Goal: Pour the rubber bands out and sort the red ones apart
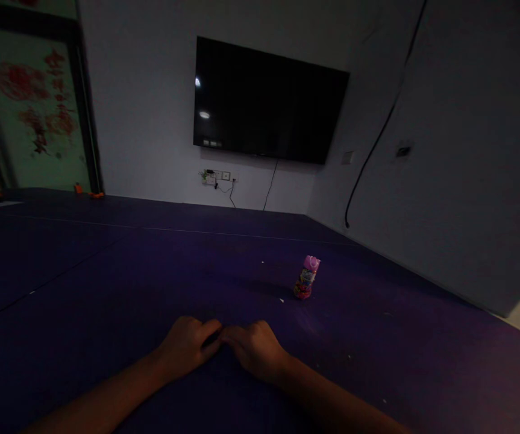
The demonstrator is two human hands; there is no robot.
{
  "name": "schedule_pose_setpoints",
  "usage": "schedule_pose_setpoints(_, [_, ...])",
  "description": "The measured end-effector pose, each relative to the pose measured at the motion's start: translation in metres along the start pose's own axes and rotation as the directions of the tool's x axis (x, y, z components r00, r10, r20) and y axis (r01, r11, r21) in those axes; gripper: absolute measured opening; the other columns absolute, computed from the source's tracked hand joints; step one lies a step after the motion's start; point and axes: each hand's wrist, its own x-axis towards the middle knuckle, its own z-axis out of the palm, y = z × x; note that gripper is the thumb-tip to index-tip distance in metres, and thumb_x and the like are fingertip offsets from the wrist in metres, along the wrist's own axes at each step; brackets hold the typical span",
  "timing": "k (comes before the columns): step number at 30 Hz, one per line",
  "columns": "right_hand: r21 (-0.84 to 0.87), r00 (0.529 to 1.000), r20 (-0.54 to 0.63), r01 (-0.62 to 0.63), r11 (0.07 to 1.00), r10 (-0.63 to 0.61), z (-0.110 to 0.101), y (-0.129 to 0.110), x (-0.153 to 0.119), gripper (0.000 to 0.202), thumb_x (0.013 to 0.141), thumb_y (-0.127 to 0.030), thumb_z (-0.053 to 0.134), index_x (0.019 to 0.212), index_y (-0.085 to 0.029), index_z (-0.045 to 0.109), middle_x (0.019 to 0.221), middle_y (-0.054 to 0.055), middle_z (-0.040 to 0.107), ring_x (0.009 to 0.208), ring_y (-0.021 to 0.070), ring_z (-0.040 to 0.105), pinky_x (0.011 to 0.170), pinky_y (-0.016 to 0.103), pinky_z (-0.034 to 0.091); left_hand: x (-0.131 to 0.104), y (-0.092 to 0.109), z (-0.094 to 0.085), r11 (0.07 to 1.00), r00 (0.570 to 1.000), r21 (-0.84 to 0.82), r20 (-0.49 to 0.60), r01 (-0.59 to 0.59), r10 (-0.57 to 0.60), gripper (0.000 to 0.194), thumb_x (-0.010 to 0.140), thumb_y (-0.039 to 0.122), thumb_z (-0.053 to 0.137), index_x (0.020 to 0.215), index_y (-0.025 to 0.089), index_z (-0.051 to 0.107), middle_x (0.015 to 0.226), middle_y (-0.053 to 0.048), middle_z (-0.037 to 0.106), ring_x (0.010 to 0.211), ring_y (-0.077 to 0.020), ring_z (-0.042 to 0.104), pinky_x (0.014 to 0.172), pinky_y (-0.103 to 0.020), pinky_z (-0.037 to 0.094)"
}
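Low in the middle of the head view, my left hand and my right hand meet at the fingertips, close above the dark blue-purple surface. My left thumb and fingers curve toward each other with a small gap between them, their tips by the right hand's. The fingers of my right hand are bent and pressed together. Whatever they pinch, if anything, is too small or dark to make out. Beyond my right hand stands a pink-capped bottle with a colourful wrapper, apart from both hands.
White scraps dot the surface. A television hangs on the far wall above sockets with cords. Along the right wall runs a black cable. A glass door with red markings is at the left, orange objects near its foot.
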Motion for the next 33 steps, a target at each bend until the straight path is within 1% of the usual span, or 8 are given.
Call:
schedule_pose_setpoints(14, [0.002, 1.0, -0.003, -0.007, 1.0, 0.007, -0.004, -0.002, 0.001, 0.029, 0.095, -0.025, 0.034, 0.101, -0.023, 0.062, 0.075, 0.001, 0.071, 0.054, 0.0114, 0.063, 0.049, 0.02, 0.037, -0.001, 0.001, 0.001, 1.0, 0.998, -0.012, -0.054, 0.011, -0.011, 0.032, 0.092, 0.041, 0.04, 0.084, 0.02, 0.063, 0.059, -0.001, 0.066, 0.052, -0.0165, 0.061, 0.051, -0.023, 0.04])
schedule_pose_setpoints(20, [0.032, 1.0, 0.009, -0.004, 0.999, 0.004, -0.006, -0.003, 0.0, 0.029, 0.096, -0.024, 0.033, 0.102, -0.023, 0.062, 0.084, 0.0, 0.072, 0.058, 0.0108, 0.064, 0.052, 0.02, 0.039, 0.0, 0.0, 0.001, 0.999, 1.0, -0.039, -0.03, 0.008, -0.009, 0.031, 0.091, 0.041, 0.041, 0.085, 0.021, 0.064, 0.062, -0.001, 0.068, 0.053, -0.0156, 0.063, 0.051, -0.022, 0.041])
schedule_pose_setpoints(23, [0.047, 0.999, -0.041, -0.005, 0.999, 0.007, -0.005, -0.003, 0.0, 0.031, 0.096, -0.026, 0.032, 0.101, -0.024, 0.063, 0.081, 0.0, 0.072, 0.06, 0.012, 0.064, 0.053, 0.021, 0.041, 0.001, -0.001, 0.0, 0.996, 0.999, -0.084, -0.039, 0.018, -0.021, 0.031, 0.091, 0.041, 0.041, 0.089, 0.021, 0.064, 0.066, -0.001, 0.07, 0.054, -0.0156, 0.064, 0.052, -0.022, 0.042])
schedule_pose_setpoints(25, [0.063, 0.99, -0.137, -0.02, 0.998, 0.028, -0.005, 0.0, 0.001, 0.032, 0.096, -0.027, 0.032, 0.097, -0.023, 0.064, 0.078, 0.002, 0.07, 0.064, 0.0133, 0.064, 0.057, 0.023, 0.044, 0.003, -0.001, -0.002, 0.991, 0.997, -0.121, -0.053, 0.054, -0.06, 0.032, 0.092, 0.041, 0.04, 0.092, 0.021, 0.064, 0.069, -0.001, 0.071, 0.055, -0.0146, 0.064, 0.053, -0.022, 0.043])
schedule_pose_setpoints(27, [0.063, 0.945, -0.311, -0.08, 0.995, 0.096, -0.009, 0.008, 0.003, 0.032, 0.096, -0.027, 0.034, 0.094, -0.021, 0.066, 0.078, 0.006, 0.069, 0.07, 0.0155, 0.063, 0.065, 0.026, 0.046, 0.004, 0.0, -0.004, 0.982, 0.991, -0.155, -0.069, 0.104, -0.116, 0.031, 0.093, 0.041, 0.039, 0.093, 0.022, 0.064, 0.074, -0.001, 0.072, 0.058, -0.014, 0.065, 0.057, -0.022, 0.046])
schedule_pose_setpoints(28, [0.056, 0.896, -0.42, -0.132, 0.99, 0.143, -0.012, 0.014, 0.004, 0.031, 0.095, -0.025, 0.035, 0.097, -0.02, 0.066, 0.081, 0.008, 0.068, 0.074, 0.0172, 0.062, 0.07, 0.029, 0.047, 0.004, 0.0, -0.004, 0.978, 0.987, -0.166, -0.076, 0.127, -0.141, 0.03, 0.092, 0.04, 0.04, 0.093, 0.022, 0.064, 0.077, -0.001, 0.072, 0.061, -0.0141, 0.066, 0.059, -0.022, 0.046])
schedule_pose_setpoints(31, [0.039, 0.688, -0.681, -0.308, 0.95, 0.251, -0.024, 0.037, 0.006, 0.03, 0.092, -0.023, 0.038, 0.11, -0.023, 0.062, 0.105, 0.01, 0.063, 0.1, 0.0231, 0.057, 0.088, 0.043, 0.043, 0.005, 0.001, -0.004, 0.972, 0.979, -0.164, -0.089, 0.17, -0.186, 0.028, 0.091, 0.037, 0.041, 0.095, 0.022, 0.064, 0.075, 0.0, 0.071, 0.061, -0.0137, 0.065, 0.059, -0.022, 0.046])
schedule_pose_setpoints(33, [0.042, 0.533, -0.779, -0.482, 0.875, 0.331, -0.034, 0.054, 0.006, 0.036, 0.09, -0.025, 0.038, 0.122, -0.025, 0.054, 0.13, 0.012, 0.049, 0.122, 0.0285, 0.042, 0.095, 0.052, 0.036, 0.006, 0.001, -0.003, 0.973, 0.977, -0.149, -0.095, 0.178, -0.193, 0.029, 0.091, 0.037, 0.04, 0.095, 0.022, 0.064, 0.062, 0.002, 0.067, 0.053, -0.0128, 0.062, 0.054, -0.021, 0.043])
